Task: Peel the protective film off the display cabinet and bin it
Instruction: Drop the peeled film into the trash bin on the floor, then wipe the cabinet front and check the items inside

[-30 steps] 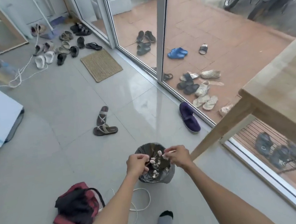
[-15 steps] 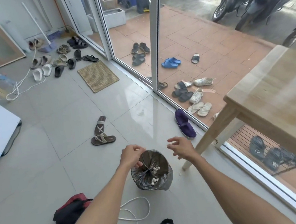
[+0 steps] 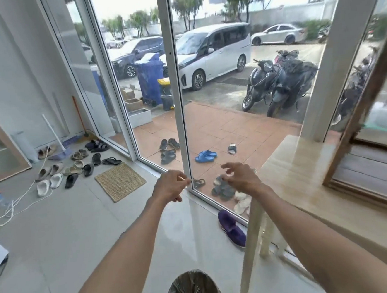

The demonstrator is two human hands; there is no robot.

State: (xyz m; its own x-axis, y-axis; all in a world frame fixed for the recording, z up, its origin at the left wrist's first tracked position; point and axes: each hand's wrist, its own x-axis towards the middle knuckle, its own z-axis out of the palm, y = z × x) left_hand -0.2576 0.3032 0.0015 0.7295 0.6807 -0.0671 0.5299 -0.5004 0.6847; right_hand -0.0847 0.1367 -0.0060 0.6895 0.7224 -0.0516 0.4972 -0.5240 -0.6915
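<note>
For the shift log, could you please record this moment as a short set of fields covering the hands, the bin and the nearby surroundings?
left hand: raised in front of the glass, fingers loosely curled, no film seen in it
right hand: raised, fingers spread open, empty
bin: black-lined, on the floor at the bottom edge of view, small pale scraps inside
wooden table: to the right, one leg beside the bin
purple slipper: on the floor by the glass wall
doormat: on the floor, left of the hands
</note>
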